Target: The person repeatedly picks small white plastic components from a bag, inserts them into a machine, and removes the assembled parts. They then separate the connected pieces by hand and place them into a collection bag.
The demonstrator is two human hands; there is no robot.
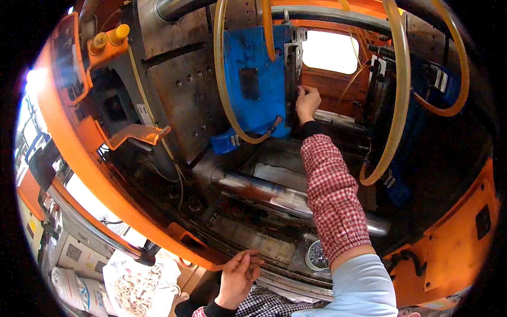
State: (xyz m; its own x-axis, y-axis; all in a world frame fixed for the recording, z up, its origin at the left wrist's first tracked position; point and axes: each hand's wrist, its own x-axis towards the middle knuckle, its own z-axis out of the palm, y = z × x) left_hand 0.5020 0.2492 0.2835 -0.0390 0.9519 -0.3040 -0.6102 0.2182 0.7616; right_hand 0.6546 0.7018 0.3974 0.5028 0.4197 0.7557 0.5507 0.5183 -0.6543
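My right hand (307, 102) reaches far into an orange moulding machine and presses on the dark mould face (292, 74) beside a blue mould plate (252, 79). Whether the fingers grip a part there is hidden. Its arm wears a red checked sleeve cover. My left hand (238, 277) rests low at the machine's front edge, fingers loosely curled on the orange frame rim (206, 253), holding nothing that I can see.
Yellow hoses (398, 90) loop across the mould area. A shiny tie bar (264, 193) runs below my arm. A small round tub of dark pieces (317, 256) sits on the ledge. A white bag with pale parts (138, 288) lies at lower left.
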